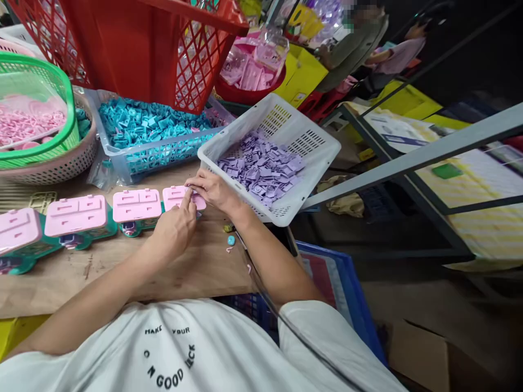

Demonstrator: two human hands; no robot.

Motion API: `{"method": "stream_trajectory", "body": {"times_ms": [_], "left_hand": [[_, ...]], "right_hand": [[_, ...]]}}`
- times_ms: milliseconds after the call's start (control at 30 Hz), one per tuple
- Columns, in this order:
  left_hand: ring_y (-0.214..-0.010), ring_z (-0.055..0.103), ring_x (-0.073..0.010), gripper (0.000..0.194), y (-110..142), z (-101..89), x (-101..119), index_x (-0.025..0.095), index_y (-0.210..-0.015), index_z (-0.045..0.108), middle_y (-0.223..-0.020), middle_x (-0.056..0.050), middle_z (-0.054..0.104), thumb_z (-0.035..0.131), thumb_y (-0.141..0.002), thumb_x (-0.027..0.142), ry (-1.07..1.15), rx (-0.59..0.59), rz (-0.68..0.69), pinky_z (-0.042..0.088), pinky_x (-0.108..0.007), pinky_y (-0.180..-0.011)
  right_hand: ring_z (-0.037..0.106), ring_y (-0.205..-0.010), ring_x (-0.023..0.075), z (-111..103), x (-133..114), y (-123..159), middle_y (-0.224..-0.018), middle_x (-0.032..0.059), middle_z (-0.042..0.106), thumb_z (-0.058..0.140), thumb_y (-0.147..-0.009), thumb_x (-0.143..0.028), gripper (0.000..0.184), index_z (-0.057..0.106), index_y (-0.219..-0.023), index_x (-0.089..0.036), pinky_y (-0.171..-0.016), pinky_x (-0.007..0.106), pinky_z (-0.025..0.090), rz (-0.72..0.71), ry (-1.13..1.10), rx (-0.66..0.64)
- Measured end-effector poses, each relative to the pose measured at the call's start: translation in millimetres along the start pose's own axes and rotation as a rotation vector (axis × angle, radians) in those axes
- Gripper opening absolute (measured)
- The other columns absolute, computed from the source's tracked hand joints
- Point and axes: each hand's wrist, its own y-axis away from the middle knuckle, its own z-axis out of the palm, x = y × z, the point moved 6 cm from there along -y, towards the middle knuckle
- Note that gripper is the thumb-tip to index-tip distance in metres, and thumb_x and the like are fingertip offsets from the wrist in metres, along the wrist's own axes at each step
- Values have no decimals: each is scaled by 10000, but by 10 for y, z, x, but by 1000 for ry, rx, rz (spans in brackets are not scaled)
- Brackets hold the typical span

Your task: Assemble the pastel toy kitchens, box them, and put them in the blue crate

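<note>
We pinch both hands, left hand (174,228) and right hand (210,188), around a flat pink plastic toy piece (180,197); possibly a small lilac part sits beneath our fingertips and could slip sideways.

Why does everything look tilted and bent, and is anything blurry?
Head view: wide lens bends the grey rail and tilts the bench; lighting is soft and even; both hands on the pink piece are sharp; a far person is blurred.
</note>
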Motion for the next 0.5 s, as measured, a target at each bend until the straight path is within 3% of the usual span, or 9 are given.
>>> {"method": "stream_trajectory", "body": {"times_ms": [100, 200, 300, 367, 433, 500], "left_hand": [[-1146, 710, -346, 370, -37, 1, -31, 47, -1272, 570, -1533, -326, 466, 529, -907, 87, 38, 18, 4, 614, -401, -822], [-1009, 732, -302, 311, 20, -12, -198, 93, -1189, 578, -1455, -274, 539, 541, -883, 125, 258, 196, -35, 598, -386, -759], [-910, 693, -240, 139, 227, -3, -388, 166, -1011, 578, -1111, -151, 676, 504, -904, 216, 633, 473, -49, 567, -348, -754], [-743, 643, -187, 132, 372, 103, -503, 199, -903, 546, -846, -56, 650, 497, -926, 319, 973, 532, -110, 539, -301, -680], [-607, 563, -143, 212, 489, 221, -587, 212, -863, 517, -704, 8, 580, 506, -929, 413, 1276, 535, -209, 489, -259, -591], [-582, 517, -122, 230, 596, 253, -663, 213, -883, 515, -690, 32, 546, 537, -912, 440, 1412, 603, -302, 451, -236, -565]], "right_hand": [[583, -871, 186, 41, 56, -32, -944, 52, 591, 524, -1026, -215, 251, 769, -1075, -231, -852, 318, 512, 51, 8, 29], [586, -940, 218, -6, -9, -37, -972, 73, 609, 551, -998, -199, 238, 777, -1069, -226, -928, 365, 510, 93, 75, 90], [585, -1042, 243, -178, -264, 118, -1079, 99, 615, 565, -1000, -266, 247, 758, -1149, -222, -1012, 411, 498, 116, 50, 286], [600, -1041, 224, -234, -501, 289, -1123, 93, 607, 518, -1036, -366, 303, 726, -1218, -242, -953, 380, 536, 131, -97, 362], [619, -970, 195, -163, -762, 418, -1120, 77, 612, 524, -1031, -472, 350, 707, -1241, -260, -832, 329, 567, 129, -274, 302], [623, -918, 186, -22, -1009, 476, -1069, 67, 631, 618, -973, -530, 361, 721, -1175, -249, -776, 311, 572, 106, -389, 207]]}}
